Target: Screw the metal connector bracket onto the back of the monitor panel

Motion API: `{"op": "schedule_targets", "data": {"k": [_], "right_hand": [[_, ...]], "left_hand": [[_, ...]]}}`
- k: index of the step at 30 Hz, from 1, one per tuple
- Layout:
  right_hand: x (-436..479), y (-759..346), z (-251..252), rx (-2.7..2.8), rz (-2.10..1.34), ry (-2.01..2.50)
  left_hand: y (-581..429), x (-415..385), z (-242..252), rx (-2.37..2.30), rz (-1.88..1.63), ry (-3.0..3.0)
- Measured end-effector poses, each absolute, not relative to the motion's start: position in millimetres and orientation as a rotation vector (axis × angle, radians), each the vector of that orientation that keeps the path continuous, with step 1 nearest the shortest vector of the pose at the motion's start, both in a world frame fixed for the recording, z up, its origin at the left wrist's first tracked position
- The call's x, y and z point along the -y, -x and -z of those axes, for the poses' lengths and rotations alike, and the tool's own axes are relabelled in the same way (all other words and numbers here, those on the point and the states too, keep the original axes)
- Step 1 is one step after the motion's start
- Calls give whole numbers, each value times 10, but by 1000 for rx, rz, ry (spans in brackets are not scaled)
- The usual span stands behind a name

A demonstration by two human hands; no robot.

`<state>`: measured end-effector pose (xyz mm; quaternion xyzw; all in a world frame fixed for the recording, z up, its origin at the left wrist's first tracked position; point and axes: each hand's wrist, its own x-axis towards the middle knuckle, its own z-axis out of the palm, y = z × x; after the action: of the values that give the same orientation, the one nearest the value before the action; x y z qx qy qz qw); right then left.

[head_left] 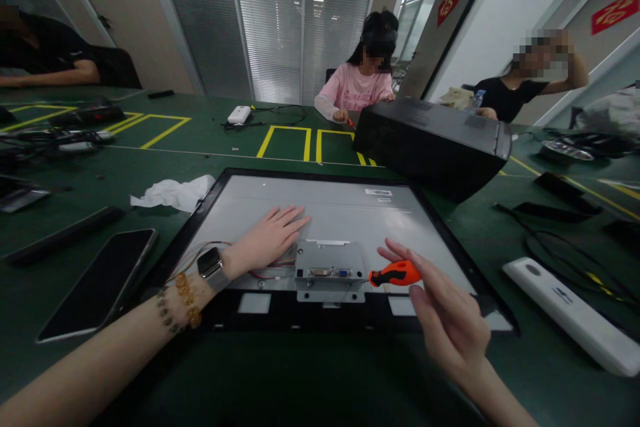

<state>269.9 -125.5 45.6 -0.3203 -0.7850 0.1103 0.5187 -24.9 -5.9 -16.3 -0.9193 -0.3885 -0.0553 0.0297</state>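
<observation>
A display panel (240,200) with a black frame lies back side up on the table in front of me. Near its front edge sits a metal box (327,259) with video ports along its side. My left hand (267,237) lies flat on the panel's back, fingers stretched out, just left of the box. In my right hand (440,300) is a screwdriver (396,274) with an orange and black handle, lying nearly level. The hand holds it loosely at the handle's end, some fingers extended. The screwdriver points at the box's right side; its tip is hard to make out. Thin wires (257,273) run left of the box.
On the left lie a phone (100,283), a black bar (63,237) and crumpled tissue (175,193). A white oblong device (570,313) and cables lie right. Behind the panel stands a large black casing (433,140), where a person in pink works. Two other people sit farther off.
</observation>
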Motion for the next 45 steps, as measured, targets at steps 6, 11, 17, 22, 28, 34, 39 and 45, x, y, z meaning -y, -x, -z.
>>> {"op": "schedule_targets", "data": {"k": [6, 11, 17, 22, 28, 34, 39, 45], "right_hand": [[1244, -2700, -457, 1857, -183, 776], [1223, -2709, -474, 1857, -177, 790], [1242, -2709, -447, 1846, -332, 782], [1238, -2714, -419, 1819, -332, 761], [1224, -2704, -453, 1817, -238, 744], [1239, -2706, -470, 1849, -352, 753], [1237, -2687, -454, 1827, -305, 752], [1220, -2712, -448, 1823, -253, 777]], "left_hand": [[243, 58, 146, 1207, 157, 2836], [252, 53, 155, 1201, 153, 2836], [252, 54, 166, 1209, 155, 2827], [245, 53, 159, 1199, 158, 2828], [249, 56, 160, 1191, 160, 2827], [258, 44, 182, 1196, 152, 2824], [257, 42, 179, 1194, 148, 2823], [252, 51, 158, 1193, 145, 2822]]}}
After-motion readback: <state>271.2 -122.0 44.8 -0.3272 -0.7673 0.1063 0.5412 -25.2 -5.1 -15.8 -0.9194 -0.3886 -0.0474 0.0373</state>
